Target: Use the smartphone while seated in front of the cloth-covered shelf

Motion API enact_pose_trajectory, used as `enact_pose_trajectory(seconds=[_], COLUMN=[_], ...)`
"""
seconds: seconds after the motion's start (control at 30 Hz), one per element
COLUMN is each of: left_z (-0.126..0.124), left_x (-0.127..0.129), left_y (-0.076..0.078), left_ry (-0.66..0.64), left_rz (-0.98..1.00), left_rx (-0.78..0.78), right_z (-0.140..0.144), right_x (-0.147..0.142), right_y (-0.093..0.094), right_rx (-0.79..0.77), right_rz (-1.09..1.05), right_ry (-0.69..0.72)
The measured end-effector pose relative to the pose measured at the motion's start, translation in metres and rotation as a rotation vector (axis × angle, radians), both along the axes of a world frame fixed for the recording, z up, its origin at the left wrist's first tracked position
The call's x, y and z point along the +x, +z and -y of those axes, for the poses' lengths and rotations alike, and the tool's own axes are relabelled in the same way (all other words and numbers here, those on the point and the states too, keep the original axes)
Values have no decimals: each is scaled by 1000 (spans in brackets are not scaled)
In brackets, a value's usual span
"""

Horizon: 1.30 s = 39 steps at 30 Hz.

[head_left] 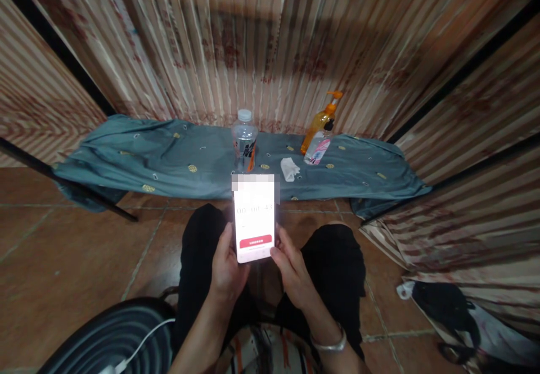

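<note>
A smartphone (255,222) with a bright white screen is held upright above my lap, showing timer digits and a red button. My left hand (228,264) wraps round its lower left side. On the lower right side, my right hand (293,270) grips the edge, with the thumb at the screen's bottom corner. Beyond the phone, a clear plastic bottle (244,140) with a white cap stands on a low surface covered by a green patterned cloth (169,152). Right of it lies a crumpled white tissue (290,169).
An orange pump bottle (318,126) stands behind a smaller clear bottle (319,148) with a pink label. Striped curtains (253,42) hang behind, between dark poles. A ridged black stool (109,334) with a white cable (147,334) is at lower left. A dark bag (447,306) lies at right.
</note>
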<state>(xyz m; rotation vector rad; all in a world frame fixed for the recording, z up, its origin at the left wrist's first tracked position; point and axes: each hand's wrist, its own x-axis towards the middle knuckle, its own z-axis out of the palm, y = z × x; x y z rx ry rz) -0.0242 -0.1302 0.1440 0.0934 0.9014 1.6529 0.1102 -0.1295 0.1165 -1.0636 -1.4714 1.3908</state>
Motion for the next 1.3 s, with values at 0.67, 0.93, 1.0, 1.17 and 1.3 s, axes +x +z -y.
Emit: enact_pose_trajectory(seconds=[0.67, 0.93, 1.0, 1.17, 1.3], left_z=[3, 3, 4, 4, 6], left_x=[-3, 1, 1, 2, 2], left_y=[-2, -1, -1, 2, 7], left_ry=[-19, 38, 42, 8, -30], left_rz=[-60, -68, -76, -55, -28], left_rx=[-13, -27, -23, -43, -69], right_z=[-1, 0, 0, -1, -1], right_x=[-3, -7, -7, -6, -6], right_y=[0, 1, 2, 6, 9], right_rx=[-62, -61, -54, -36, -30], right_rz=[29, 51, 54, 56, 56], right_ry=[7, -39, -39, -9, 2])
